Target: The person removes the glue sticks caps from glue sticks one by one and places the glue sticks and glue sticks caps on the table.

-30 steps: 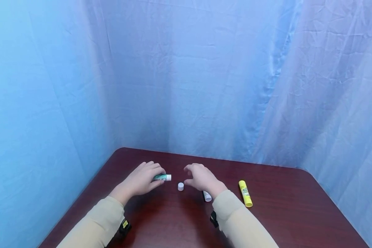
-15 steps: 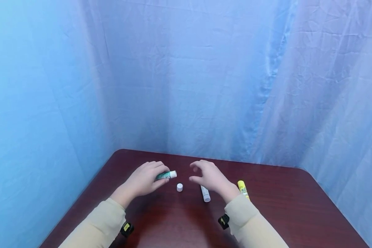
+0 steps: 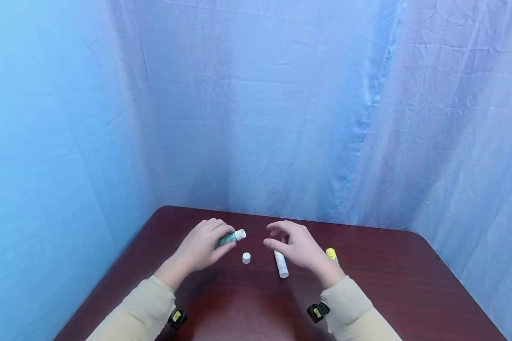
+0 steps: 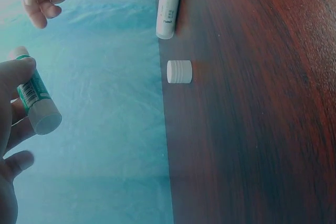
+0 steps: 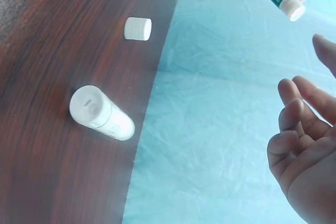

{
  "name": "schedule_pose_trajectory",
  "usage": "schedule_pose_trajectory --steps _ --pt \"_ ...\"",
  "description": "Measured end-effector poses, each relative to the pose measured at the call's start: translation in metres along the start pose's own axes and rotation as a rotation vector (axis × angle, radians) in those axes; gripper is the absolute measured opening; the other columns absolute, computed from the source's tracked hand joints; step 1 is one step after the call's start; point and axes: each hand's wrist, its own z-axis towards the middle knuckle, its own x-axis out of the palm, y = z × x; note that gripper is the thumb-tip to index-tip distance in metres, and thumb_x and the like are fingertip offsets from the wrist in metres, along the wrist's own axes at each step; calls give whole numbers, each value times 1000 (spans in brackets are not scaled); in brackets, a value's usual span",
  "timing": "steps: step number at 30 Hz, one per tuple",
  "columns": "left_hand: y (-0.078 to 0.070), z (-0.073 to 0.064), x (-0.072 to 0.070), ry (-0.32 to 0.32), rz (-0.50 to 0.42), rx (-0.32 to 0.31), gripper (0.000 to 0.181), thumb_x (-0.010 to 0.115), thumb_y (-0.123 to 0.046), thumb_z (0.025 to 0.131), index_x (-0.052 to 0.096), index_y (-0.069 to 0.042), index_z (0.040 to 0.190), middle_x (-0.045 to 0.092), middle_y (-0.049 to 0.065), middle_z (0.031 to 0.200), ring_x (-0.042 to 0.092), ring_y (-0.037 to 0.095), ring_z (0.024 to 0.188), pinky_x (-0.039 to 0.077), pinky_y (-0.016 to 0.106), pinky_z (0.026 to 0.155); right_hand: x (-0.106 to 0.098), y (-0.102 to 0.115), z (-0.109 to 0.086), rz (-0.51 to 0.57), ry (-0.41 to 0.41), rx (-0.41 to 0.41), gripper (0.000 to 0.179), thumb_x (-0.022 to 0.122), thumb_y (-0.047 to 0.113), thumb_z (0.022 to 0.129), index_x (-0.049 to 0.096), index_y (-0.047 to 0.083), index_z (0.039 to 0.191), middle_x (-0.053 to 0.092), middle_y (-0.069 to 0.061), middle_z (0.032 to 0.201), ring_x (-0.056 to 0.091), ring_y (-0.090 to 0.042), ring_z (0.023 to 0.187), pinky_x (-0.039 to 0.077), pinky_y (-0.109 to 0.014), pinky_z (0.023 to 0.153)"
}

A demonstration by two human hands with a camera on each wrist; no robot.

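Observation:
In the head view my left hand (image 3: 204,245) grips a green glue stick (image 3: 228,238) above the table, its white end tilted up to the right. The thumb presses along the green barrel in the left wrist view. Below and right of that hand, a small white ribbed cap (image 3: 246,258) stands on the table. My right hand (image 3: 296,242) hovers with loosely bent fingers and holds nothing. Partly under it lies a white glue stick (image 3: 281,266), apart from the fingers; the right wrist view shows its round end (image 5: 90,106).
Behind the right wrist lies a yellow glue stick (image 3: 332,255), partly hidden. Everything rests on a dark red wooden table (image 3: 392,284) with rounded far corners. Blue curtains (image 3: 281,118) hang behind and on both sides. A black wrist camera (image 3: 317,312) sits on each sleeve.
The left hand has lifted the green glue stick slightly, turning its white end upward. My right hand has moved right, away from the cap, uncovering more of the white glue stick.

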Motion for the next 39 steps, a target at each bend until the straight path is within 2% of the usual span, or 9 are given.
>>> schedule_pose_trajectory --steps 2,7,14,20,27,31,34,39 --pt "0 0 0 -15 -12 5 26 82 -27 87 70 -15 107 64 -6 99 57 13 87 49 35 80 -2 1 -1 31 -8 3 32 76 35 93 70 20 121 68 11 100 57 -11 73 50 -30 64" --pt "-3 1 0 -20 -65 -30 26 80 -26 89 69 -15 110 63 -6 102 56 11 89 51 32 81 -9 7 -3 93 -18 24 30 75 33 94 70 22 121 68 11 97 60 -13 79 51 -31 69" --pt "-5 3 2 -32 -110 -62 27 81 -24 89 67 -16 111 63 -7 103 58 10 88 53 31 78 -11 7 -2 198 -23 10 28 75 28 95 70 19 121 70 6 97 65 -16 84 54 -35 75" --pt "-7 8 4 -30 -150 -141 26 80 -20 90 68 -13 111 64 -6 103 61 11 85 54 30 75 -3 3 0 325 -48 57 29 74 25 96 70 17 123 71 1 102 66 -23 88 54 -33 77" --pt "-8 9 8 -17 -197 -234 28 79 -20 91 68 -11 115 62 -7 99 58 10 83 53 30 74 8 0 3 515 -73 145 26 67 20 100 69 9 124 70 -9 111 69 -27 94 57 -51 84" --pt "-9 9 11 -7 -215 -275 28 79 -20 91 68 -11 116 62 -7 97 58 11 83 53 30 74 15 -4 4 585 -95 182 27 67 19 100 68 6 124 68 -12 117 70 -29 98 58 -45 82" --pt "-10 9 13 -12 -218 -295 28 79 -20 91 68 -11 115 63 -7 96 57 10 82 52 30 72 21 -9 5 625 -105 211 28 68 18 100 67 5 125 67 -13 119 68 -37 103 59 -40 82" --pt "-9 7 17 -9 -224 -334 27 80 -20 91 67 -11 113 63 -8 95 57 8 81 51 30 71 29 -14 8 651 -112 241 30 68 15 100 66 2 126 68 -14 117 65 -46 108 58 -40 83"
